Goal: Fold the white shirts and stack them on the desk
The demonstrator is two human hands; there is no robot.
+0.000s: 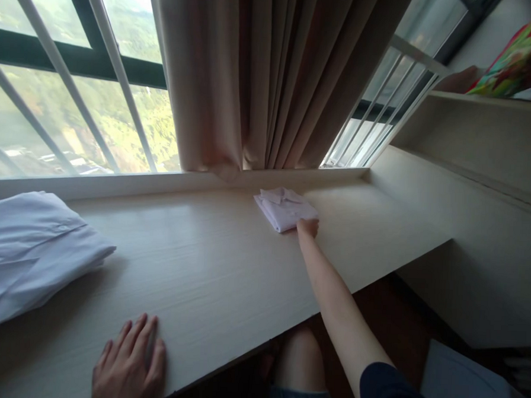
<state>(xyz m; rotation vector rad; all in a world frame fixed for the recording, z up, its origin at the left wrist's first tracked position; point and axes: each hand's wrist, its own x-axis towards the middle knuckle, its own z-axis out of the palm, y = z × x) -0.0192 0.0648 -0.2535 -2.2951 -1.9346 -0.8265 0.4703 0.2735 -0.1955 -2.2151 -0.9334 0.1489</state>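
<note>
A white shirt [285,207], folded into a small rectangle with its collar on top, lies at the back of the pale desk [190,272]. My right hand [308,227], arm stretched far out, has its fingers closed on the shirt's near right corner. Flat on the desk near its front edge rests my left hand [130,358], fingers extended and holding nothing. More white folded clothing [35,249] lies at the left, beyond my left hand and apart from it.
Behind the desk hangs a brown curtain [272,74] between barred windows [89,83]. A shelf unit [474,127] closes off the right side, with a colourful bag [522,58] on top. My knee [301,361] is below the desk's front edge. A pale box-like object [465,382] sits low at right.
</note>
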